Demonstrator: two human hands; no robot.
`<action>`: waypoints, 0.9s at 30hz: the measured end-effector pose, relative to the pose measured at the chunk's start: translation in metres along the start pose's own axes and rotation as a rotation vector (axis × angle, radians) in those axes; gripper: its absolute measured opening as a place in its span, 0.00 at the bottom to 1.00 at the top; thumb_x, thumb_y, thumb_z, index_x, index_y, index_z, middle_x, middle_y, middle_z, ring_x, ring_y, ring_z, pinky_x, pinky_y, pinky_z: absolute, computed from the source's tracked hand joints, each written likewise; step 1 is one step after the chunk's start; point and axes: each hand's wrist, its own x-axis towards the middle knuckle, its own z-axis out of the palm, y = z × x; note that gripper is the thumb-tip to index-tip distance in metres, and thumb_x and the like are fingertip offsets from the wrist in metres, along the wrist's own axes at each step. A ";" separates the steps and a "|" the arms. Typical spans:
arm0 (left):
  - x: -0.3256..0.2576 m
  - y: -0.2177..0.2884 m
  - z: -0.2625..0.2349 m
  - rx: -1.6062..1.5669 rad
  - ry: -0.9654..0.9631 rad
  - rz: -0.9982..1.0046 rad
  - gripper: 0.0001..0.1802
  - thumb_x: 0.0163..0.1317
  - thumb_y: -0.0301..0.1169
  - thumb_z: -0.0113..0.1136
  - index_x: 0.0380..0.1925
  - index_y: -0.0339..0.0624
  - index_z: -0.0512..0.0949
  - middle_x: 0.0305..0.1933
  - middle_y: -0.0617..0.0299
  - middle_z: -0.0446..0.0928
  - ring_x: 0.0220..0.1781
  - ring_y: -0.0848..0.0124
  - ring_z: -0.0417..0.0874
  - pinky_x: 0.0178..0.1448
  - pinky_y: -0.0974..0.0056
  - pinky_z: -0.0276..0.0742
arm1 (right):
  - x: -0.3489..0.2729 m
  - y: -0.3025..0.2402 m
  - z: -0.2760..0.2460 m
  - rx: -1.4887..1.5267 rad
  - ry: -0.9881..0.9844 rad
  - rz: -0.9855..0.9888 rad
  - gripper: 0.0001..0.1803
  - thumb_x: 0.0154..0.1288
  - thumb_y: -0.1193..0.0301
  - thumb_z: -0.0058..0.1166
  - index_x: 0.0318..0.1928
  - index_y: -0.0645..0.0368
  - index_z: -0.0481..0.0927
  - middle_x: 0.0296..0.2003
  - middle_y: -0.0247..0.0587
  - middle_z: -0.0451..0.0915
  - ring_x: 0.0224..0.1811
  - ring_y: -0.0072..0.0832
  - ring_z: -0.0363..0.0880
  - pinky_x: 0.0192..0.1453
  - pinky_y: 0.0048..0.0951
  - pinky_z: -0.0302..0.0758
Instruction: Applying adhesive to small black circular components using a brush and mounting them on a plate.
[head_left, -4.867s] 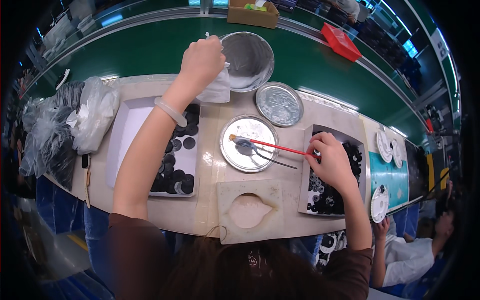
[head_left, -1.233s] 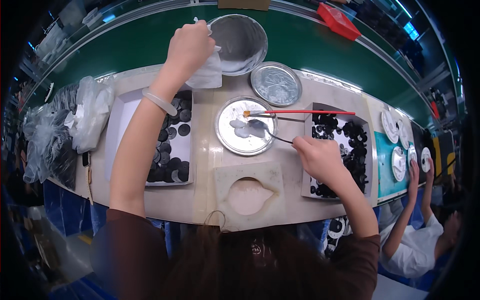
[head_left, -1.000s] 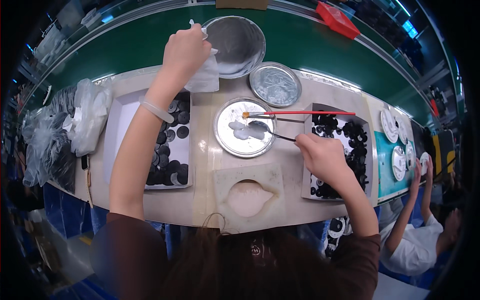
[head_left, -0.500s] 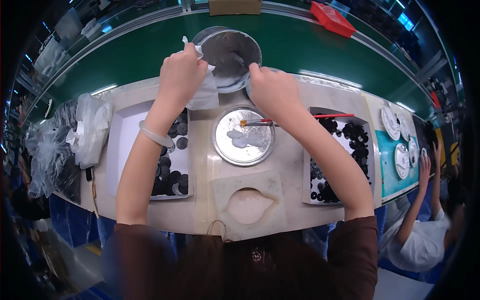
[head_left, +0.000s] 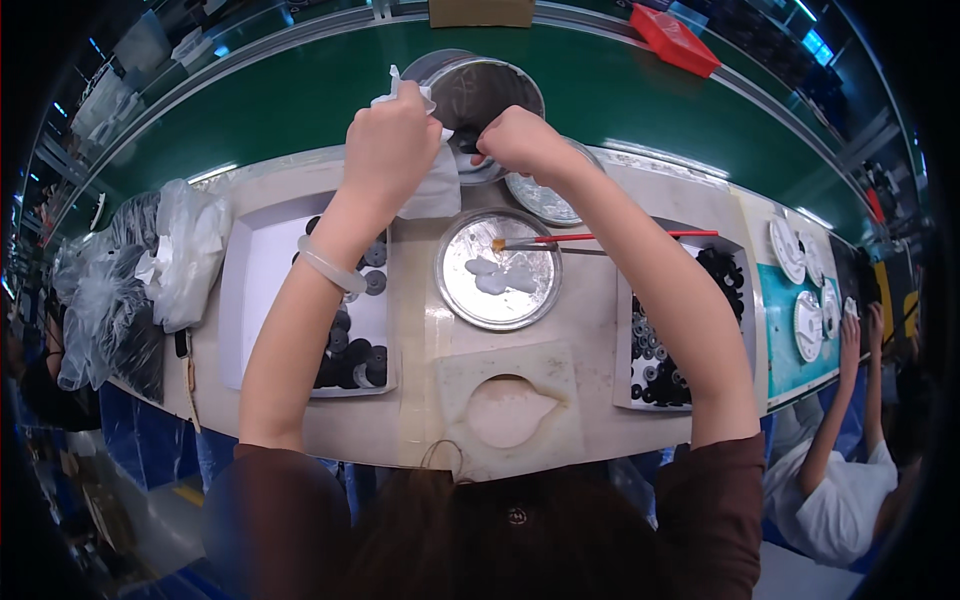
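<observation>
A tilted metal can (head_left: 510,85) stands at the far side of the bench, its mouth facing me, with pale paste low inside. My left hand (head_left: 395,140) is closed on a crumpled white cloth (head_left: 432,188) against the can's left rim. At the can's mouth, my right hand (head_left: 522,145) has its fingers curled together; a small dark shape shows at its fingertips, too hidden to name. Nearer me, a round metal lid (head_left: 460,300) carries blobs of pale grey paste (head_left: 500,275). A red-handled brush (head_left: 580,237) rests across its rim, bristles over the lid.
Another round metal lid (head_left: 548,200) lies beside the can. White trays of black round parts flank the middle, one left (head_left: 265,290) and one right (head_left: 745,330). A pale block with a cutout (head_left: 560,425) lies near the front edge. Plastic bags (head_left: 190,260) sit left; a co-worker's hands (head_left: 850,340) are at right.
My right hand has shifted from the can's right rim into its mouth, fingers lower. The pale streak seen inside the can earlier no longer shows. The whole view has shifted slightly.
</observation>
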 end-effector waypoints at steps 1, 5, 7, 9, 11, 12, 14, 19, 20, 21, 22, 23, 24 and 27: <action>0.000 0.000 0.000 -0.003 0.002 0.007 0.08 0.44 0.27 0.55 0.21 0.33 0.69 0.15 0.47 0.73 0.21 0.54 0.78 0.26 0.59 0.75 | 0.002 0.003 0.001 0.188 -0.041 0.080 0.10 0.44 0.72 0.46 0.23 0.65 0.79 0.23 0.57 0.77 0.23 0.43 0.78 0.30 0.34 0.74; -0.001 -0.003 -0.002 -0.015 0.009 0.013 0.08 0.44 0.27 0.55 0.21 0.32 0.69 0.16 0.47 0.73 0.20 0.54 0.78 0.26 0.59 0.75 | 0.000 -0.001 -0.003 0.429 -0.156 0.166 0.10 0.44 0.72 0.47 0.23 0.65 0.78 0.22 0.57 0.77 0.24 0.43 0.77 0.32 0.35 0.74; 0.000 -0.004 -0.001 -0.018 -0.006 -0.065 0.07 0.46 0.28 0.55 0.21 0.35 0.71 0.16 0.50 0.73 0.22 0.55 0.76 0.28 0.60 0.71 | -0.007 -0.001 -0.012 0.154 0.008 0.032 0.09 0.44 0.73 0.47 0.23 0.65 0.78 0.23 0.56 0.77 0.25 0.43 0.78 0.32 0.36 0.74; -0.002 -0.005 -0.002 -0.022 -0.008 -0.070 0.06 0.45 0.28 0.55 0.20 0.35 0.71 0.16 0.50 0.73 0.21 0.55 0.76 0.28 0.60 0.71 | -0.024 -0.006 -0.015 -0.308 0.225 -0.134 0.11 0.47 0.73 0.48 0.28 0.68 0.78 0.25 0.53 0.78 0.27 0.43 0.78 0.34 0.34 0.74; -0.003 -0.007 -0.003 -0.029 -0.012 -0.074 0.06 0.45 0.28 0.55 0.20 0.35 0.71 0.16 0.50 0.73 0.21 0.55 0.76 0.28 0.60 0.71 | -0.043 -0.018 -0.015 -0.466 0.192 -0.111 0.11 0.46 0.73 0.48 0.28 0.67 0.79 0.26 0.54 0.78 0.30 0.44 0.77 0.37 0.34 0.74; -0.004 -0.007 -0.004 -0.023 -0.009 -0.046 0.07 0.45 0.27 0.55 0.21 0.34 0.70 0.16 0.48 0.73 0.21 0.55 0.77 0.27 0.59 0.73 | -0.048 -0.022 -0.016 -0.624 0.160 -0.087 0.11 0.46 0.72 0.48 0.28 0.66 0.79 0.27 0.54 0.77 0.33 0.46 0.77 0.40 0.35 0.73; -0.004 -0.005 -0.004 -0.023 -0.006 -0.013 0.07 0.44 0.27 0.55 0.21 0.33 0.70 0.16 0.47 0.73 0.20 0.54 0.78 0.26 0.59 0.75 | -0.045 -0.018 -0.019 -0.585 0.116 -0.060 0.12 0.46 0.73 0.46 0.29 0.66 0.79 0.27 0.54 0.77 0.33 0.45 0.77 0.41 0.35 0.73; -0.002 0.002 -0.005 -0.005 -0.018 -0.016 0.08 0.45 0.27 0.55 0.21 0.32 0.70 0.15 0.47 0.73 0.20 0.54 0.78 0.26 0.59 0.75 | -0.020 0.010 -0.009 -0.197 0.077 -0.011 0.11 0.48 0.74 0.46 0.29 0.66 0.80 0.17 0.47 0.75 0.19 0.36 0.75 0.24 0.32 0.71; -0.003 0.000 -0.004 -0.004 -0.019 -0.020 0.08 0.45 0.27 0.55 0.21 0.32 0.70 0.15 0.47 0.73 0.20 0.54 0.78 0.26 0.59 0.75 | -0.023 0.004 -0.010 -0.198 0.073 -0.013 0.11 0.48 0.74 0.46 0.29 0.66 0.80 0.17 0.47 0.75 0.19 0.36 0.75 0.24 0.32 0.71; -0.004 -0.002 -0.004 -0.002 -0.019 -0.019 0.08 0.45 0.27 0.55 0.21 0.32 0.70 0.15 0.47 0.73 0.20 0.54 0.78 0.26 0.59 0.75 | -0.031 -0.006 -0.012 0.034 -0.008 0.166 0.11 0.51 0.74 0.46 0.30 0.66 0.79 0.14 0.40 0.70 0.16 0.28 0.67 0.19 0.27 0.64; -0.005 -0.004 -0.005 0.001 -0.018 -0.019 0.08 0.45 0.27 0.55 0.21 0.32 0.70 0.15 0.47 0.73 0.20 0.54 0.78 0.26 0.59 0.75 | -0.035 -0.011 -0.013 0.266 -0.090 0.343 0.10 0.53 0.73 0.45 0.30 0.66 0.79 0.11 0.32 0.66 0.12 0.19 0.60 0.15 0.22 0.56; -0.004 -0.003 -0.004 -0.002 -0.018 -0.017 0.08 0.45 0.27 0.55 0.21 0.32 0.70 0.15 0.47 0.73 0.20 0.54 0.78 0.26 0.59 0.75 | -0.036 -0.010 -0.012 0.266 -0.087 0.345 0.10 0.53 0.73 0.45 0.30 0.66 0.79 0.11 0.32 0.66 0.12 0.19 0.60 0.15 0.22 0.56; -0.004 -0.002 -0.004 -0.003 -0.021 -0.013 0.08 0.45 0.27 0.55 0.21 0.32 0.70 0.15 0.47 0.73 0.21 0.54 0.78 0.26 0.59 0.75 | -0.037 -0.007 -0.010 0.431 -0.098 0.401 0.11 0.55 0.73 0.43 0.31 0.66 0.78 0.11 0.27 0.61 0.12 0.16 0.53 0.14 0.20 0.50; -0.003 0.001 -0.003 -0.009 -0.020 -0.002 0.08 0.45 0.27 0.55 0.21 0.32 0.70 0.16 0.47 0.73 0.21 0.54 0.78 0.26 0.59 0.75 | -0.036 -0.004 -0.008 0.708 -0.146 0.486 0.10 0.58 0.74 0.41 0.33 0.67 0.76 0.11 0.22 0.54 0.11 0.11 0.46 0.14 0.16 0.43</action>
